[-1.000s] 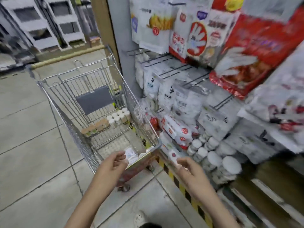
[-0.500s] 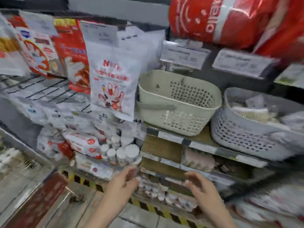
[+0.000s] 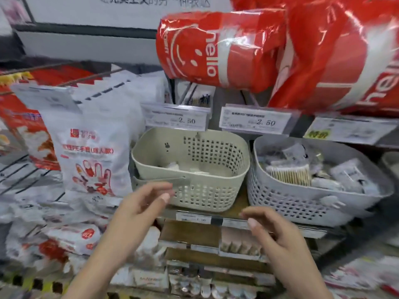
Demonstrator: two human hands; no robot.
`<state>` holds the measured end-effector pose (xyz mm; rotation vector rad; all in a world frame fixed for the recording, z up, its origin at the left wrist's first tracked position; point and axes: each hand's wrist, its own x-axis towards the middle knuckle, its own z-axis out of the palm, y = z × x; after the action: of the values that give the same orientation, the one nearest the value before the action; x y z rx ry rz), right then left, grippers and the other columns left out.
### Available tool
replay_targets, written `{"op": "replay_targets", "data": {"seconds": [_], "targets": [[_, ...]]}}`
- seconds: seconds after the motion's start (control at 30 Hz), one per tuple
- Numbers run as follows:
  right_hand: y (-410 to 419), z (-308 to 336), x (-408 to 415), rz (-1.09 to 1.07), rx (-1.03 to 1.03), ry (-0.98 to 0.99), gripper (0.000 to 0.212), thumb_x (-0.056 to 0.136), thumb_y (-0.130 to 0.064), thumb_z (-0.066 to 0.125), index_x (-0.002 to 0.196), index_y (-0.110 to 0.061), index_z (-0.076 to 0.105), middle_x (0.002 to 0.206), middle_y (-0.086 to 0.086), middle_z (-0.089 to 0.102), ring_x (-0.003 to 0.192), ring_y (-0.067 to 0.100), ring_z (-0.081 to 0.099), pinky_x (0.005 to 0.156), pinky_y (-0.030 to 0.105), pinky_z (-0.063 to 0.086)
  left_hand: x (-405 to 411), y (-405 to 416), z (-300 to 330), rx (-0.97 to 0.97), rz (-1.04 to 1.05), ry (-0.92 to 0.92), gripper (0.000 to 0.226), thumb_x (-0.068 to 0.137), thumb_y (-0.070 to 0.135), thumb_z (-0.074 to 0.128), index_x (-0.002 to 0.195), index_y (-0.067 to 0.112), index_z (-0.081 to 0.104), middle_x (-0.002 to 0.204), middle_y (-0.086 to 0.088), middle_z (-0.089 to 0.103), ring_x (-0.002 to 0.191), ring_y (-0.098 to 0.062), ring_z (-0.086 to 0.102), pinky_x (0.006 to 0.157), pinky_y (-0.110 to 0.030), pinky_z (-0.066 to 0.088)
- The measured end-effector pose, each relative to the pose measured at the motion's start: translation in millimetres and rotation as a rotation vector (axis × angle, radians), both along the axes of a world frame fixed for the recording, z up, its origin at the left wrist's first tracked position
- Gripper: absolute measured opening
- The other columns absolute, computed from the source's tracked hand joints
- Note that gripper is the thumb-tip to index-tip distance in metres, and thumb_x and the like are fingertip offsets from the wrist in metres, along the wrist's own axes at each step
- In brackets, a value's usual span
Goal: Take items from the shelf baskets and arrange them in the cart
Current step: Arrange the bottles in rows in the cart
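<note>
Your left hand [image 3: 138, 210] is raised in front of the shelf, fingers loosely bent and spread, holding nothing; its fingertips [image 3: 165, 197] overlap the lower front wall of the cream perforated plastic basket [image 3: 194, 193], but contact cannot be confirmed. Your right hand [image 3: 278, 236] hovers lower and to the right, below the shelf edge [image 3: 216, 221], fingers relaxed and parted, also empty.

The cream basket sits on the shelf and looks nearly bare inside, with only a few small pale items [image 3: 174, 166] on its floor. Just beside it on the right stands a grey perforated plastic basket [image 3: 302, 203], filled with small clear-wrapped packets, including a pack of cotton swabs [image 3: 289, 174].

A white glove packet with a red hand print [image 3: 92, 152] hangs left of the cream basket. Red "hello" bags [image 3: 216, 50] sit above. The cart is out of view.
</note>
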<state>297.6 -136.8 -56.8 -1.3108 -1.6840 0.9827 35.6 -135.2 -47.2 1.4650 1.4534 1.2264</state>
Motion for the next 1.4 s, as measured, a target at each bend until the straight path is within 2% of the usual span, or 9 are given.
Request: {"op": "replay_targets", "data": {"seconds": [0.13,0.33,0.47,0.53,0.67,0.8,1.07,1.2,1.4], "targets": [[28.9,26.1,-17.2,-0.017,0.157,-0.001,0.02,0.091,-0.024,0.058,0.091,-0.042,0.067,0.096,-0.02,0.069,0.091,-0.005,0.062,0.073,0.005,0.043,-9.7,41.7,36.9,0.161,-0.07,0.111,0.023,0.083,0.038,0.054,0.103,0.034,0.066,0.099,0.015,0.071,0.094,-0.001,0.065,0.079,-0.013,0.049],[88.0,42.1,-42.5,0.062,0.228,-0.092,0.011,0.091,-0.038,0.055,0.097,-0.041,0.063,0.1,-0.028,0.064,0.1,-0.009,0.058,0.079,0.003,0.041,-25.2,116.3,45.2,0.019,-0.232,0.39,0.02,0.093,0.025,0.056,0.112,0.029,0.064,0.104,0.013,0.069,0.097,0.001,0.062,0.089,-0.024,0.051],[135.2,41.2,-54.3,0.177,0.142,-0.293,0.014,0.093,-0.028,0.057,0.097,-0.04,0.061,0.095,-0.026,0.064,0.096,-0.013,0.054,0.077,0.003,0.039,-27.6,156.0,43.4,-0.155,-0.404,0.492,0.018,0.095,0.024,0.055,0.107,0.037,0.057,0.097,0.029,0.056,0.083,0.027,0.051,0.068,0.005,0.038],[156.7,38.1,-60.6,0.24,0.073,-0.404,0.012,0.094,-0.028,0.057,0.102,-0.035,0.063,0.097,-0.023,0.063,0.095,-0.011,0.054,0.078,0.004,0.04,-25.2,174.1,36.5,-0.228,-0.464,0.581,0.017,0.095,0.024,0.056,0.111,0.027,0.06,0.1,0.021,0.058,0.084,0.017,0.053,0.066,0.007,0.034],[190.8,30.8,-74.7,0.344,-0.131,-0.682,0.03,0.094,-0.032,0.056,0.123,-0.023,0.057,0.122,-0.005,0.061,0.11,0.01,0.056,0.097,0.03,0.045,-10.6,206.6,15.3,-0.351,-0.613,0.706,0.026,0.092,0.01,0.059,0.118,0.006,0.058,0.105,0.002,0.056,0.096,-0.008,0.052,0.074,-0.002,0.039],[210.0,21.9,-89.5,0.446,-0.296,-1.003,0.046,0.093,-0.038,0.057,0.134,-0.018,0.049,0.134,0.004,0.053,0.118,0.021,0.052,0.098,0.036,0.043,5.0,228.5,-7.6,-0.455,-0.76,0.911,0.039,0.09,0.01,0.061,0.128,0.005,0.053,0.128,-0.008,0.056,0.118,-0.023,0.051,0.104,-0.033,0.038],[215.2,10.1,-89.7,0.53,-0.501,-0.936,0.048,0.089,-0.033,0.064,0.133,-0.02,0.051,0.127,0.001,0.056,0.085,0.007,0.053,0.062,0.019,0.039,7.4,236.5,-28.0,-0.656,-0.855,0.987,0.056,0.091,0.017,0.061,0.141,0.013,0.038,0.138,-0.009,0.048,0.119,-0.026,0.052,0.099,-0.04,0.047],[215.2,7.7,-89.9,0.585,-0.454,-0.972,0.056,0.088,-0.033,0.065,0.139,-0.023,0.044,0.133,0.001,0.052,0.097,0.011,0.047,0.074,0.023,0.04,8.5,236.1,-28.8,-0.722,-0.859,0.972,0.06,0.091,0.014,0.061,0.144,0.014,0.031,0.133,-0.021,0.051,0.097,-0.022,0.052,0.065,-0.028,0.045],[216.1,6.6,-90.6,0.591,-0.472,-0.936,0.052,0.089,-0.034,0.064,0.137,-0.022,0.047,0.129,0.001,0.056,0.096,0.013,0.051,0.073,0.024,0.042,6.7,237.5,-18.9,-0.779,-0.799,0.936,0.051,0.088,0.024,0.067,0.134,0.014,0.046,0.118,-0.008,0.06,0.1,-0.019,0.058,0.079,-0.026,0.048]]}}
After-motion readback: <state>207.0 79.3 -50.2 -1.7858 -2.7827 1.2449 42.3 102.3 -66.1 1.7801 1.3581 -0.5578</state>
